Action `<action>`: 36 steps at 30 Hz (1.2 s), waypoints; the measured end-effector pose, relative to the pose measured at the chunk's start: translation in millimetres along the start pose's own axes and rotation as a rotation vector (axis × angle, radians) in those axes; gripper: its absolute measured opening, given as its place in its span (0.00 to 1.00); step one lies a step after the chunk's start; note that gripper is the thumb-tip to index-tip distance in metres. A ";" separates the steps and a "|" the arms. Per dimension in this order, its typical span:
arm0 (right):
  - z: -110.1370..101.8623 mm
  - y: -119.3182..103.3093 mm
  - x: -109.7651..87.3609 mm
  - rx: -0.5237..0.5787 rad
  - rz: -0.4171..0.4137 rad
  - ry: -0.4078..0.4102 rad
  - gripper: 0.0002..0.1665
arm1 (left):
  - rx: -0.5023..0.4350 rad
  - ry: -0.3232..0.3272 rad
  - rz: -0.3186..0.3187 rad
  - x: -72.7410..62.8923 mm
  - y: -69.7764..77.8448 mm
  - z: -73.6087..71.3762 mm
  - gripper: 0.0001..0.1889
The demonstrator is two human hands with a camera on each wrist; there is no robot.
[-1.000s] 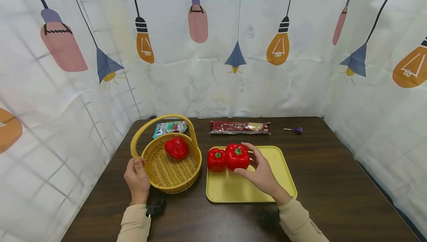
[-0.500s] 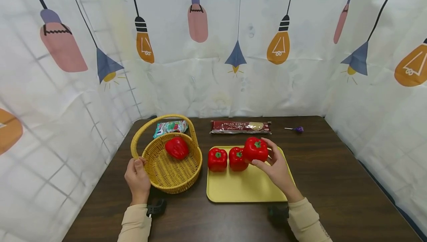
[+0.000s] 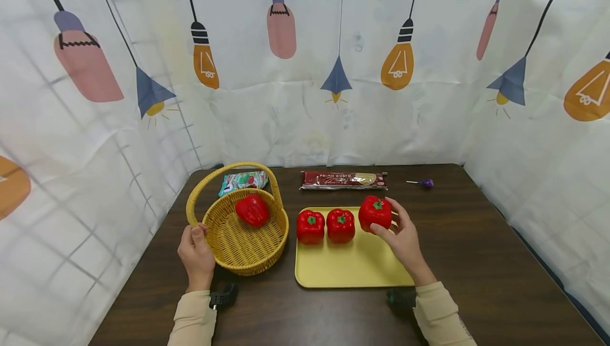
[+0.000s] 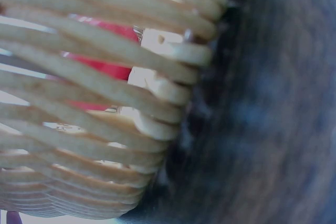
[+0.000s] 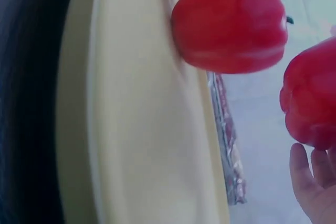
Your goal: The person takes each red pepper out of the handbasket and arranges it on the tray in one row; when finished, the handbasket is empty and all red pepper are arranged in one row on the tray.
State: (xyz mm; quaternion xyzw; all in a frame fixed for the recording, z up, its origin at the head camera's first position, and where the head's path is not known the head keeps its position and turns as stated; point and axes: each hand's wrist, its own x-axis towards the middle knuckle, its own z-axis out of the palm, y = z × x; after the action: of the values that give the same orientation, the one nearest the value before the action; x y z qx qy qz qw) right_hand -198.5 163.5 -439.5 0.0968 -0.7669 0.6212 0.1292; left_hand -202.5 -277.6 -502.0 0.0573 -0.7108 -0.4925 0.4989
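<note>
Red and glossy, one lobed bell pepper with a green stem is pinched between the thumb and fingers of the right hand, raised above the far right part of a flat, rectangular yellow tray. Two upright red bell peppers stand side by side on that tray, slightly apart. The left hand grips the handle's foot on a round, yellow woven basket, where a tipped-over red bell pepper lies.

I face a wrinkled white far curtain printed with hanging lamps. A left curtain, crossed by grey grid lines, and a right curtain flank my dark brown table, its near part softly shiny.
</note>
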 end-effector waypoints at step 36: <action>-8.9 59.9 11.7 -0.088 0.164 -0.189 0.48 | -0.036 -0.024 -0.002 1.2 -2.5 -1.2 0.26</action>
State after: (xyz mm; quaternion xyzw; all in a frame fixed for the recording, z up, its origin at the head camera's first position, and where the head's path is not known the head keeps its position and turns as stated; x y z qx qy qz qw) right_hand -227.4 184.9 -489.6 0.0862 -0.8076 0.5833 0.0091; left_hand -203.2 -280.3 -503.1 0.0430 -0.7078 -0.5064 0.4906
